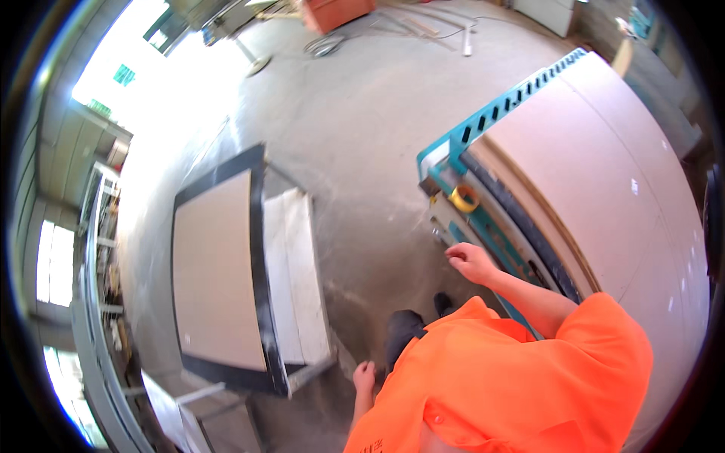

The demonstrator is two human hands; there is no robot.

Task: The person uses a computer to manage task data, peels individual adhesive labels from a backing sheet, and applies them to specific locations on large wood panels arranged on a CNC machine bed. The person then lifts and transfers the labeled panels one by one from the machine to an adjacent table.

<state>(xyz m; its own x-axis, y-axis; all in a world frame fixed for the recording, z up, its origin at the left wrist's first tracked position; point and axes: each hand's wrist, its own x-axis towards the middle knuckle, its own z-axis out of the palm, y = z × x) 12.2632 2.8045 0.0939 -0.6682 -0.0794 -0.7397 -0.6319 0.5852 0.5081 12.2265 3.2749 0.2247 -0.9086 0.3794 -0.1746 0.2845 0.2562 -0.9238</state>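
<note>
My left hand [365,374] hangs low beside my dark trousers, its fingers curled closed and nothing showing in them. My right hand [472,263] is held out in front of me by the near side of a teal-framed work table [498,241]. Its fingers are bent together, and whether something small is between them is hidden. Just beyond the fingertips, small metal items [440,232] show at the table's side. Farther along that side sits a yellow roll of tape [464,198]. A large pale board [604,158] covers the table top.
To my left, a flat beige panel [215,272] lies on a dark-edged base, next to a low white bench-like piece [296,272]. A long metal rack [94,302] runs along the left wall. Coiled cable [323,47] and strips lie on the far floor near an orange bin [334,11].
</note>
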